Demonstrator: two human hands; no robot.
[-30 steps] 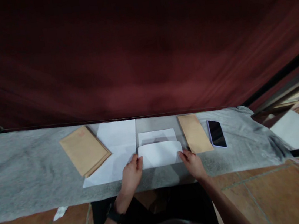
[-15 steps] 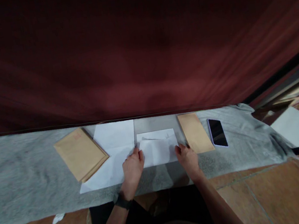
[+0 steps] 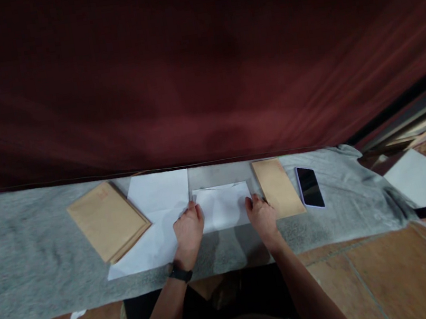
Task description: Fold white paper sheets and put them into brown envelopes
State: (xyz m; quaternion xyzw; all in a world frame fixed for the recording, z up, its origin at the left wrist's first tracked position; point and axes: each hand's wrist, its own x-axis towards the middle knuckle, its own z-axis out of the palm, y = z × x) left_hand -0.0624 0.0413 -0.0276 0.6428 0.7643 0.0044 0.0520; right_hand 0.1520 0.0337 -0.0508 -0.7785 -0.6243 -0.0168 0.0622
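A folded sheet of white paper point(image 3: 223, 208) lies on the grey cloth between my hands, its upper layer almost level with the far edge. My left hand point(image 3: 189, 227) has its fingers closed at the sheet's left edge. At the opposite edge, my right hand point(image 3: 261, 216) pinches the paper between thumb and curled fingers. Left of my left hand, larger white sheets point(image 3: 158, 199) lie flat, partly under a stack of brown envelopes point(image 3: 108, 220). A single brown envelope point(image 3: 279, 187) rests just right of my right hand.
A phone point(image 3: 310, 187) with a pale purple edge lies right of the single envelope. A dark red panel point(image 3: 204, 102) rises behind the cloth-covered surface point(image 3: 29, 245). Tiled floor point(image 3: 374, 274) shows in front, with a white scrap point(image 3: 77, 315) at the left.
Both hands have slid slightly away from me along the paper's edges. The upper layer has moved toward the far edge, narrowing the strip exposed behind it.
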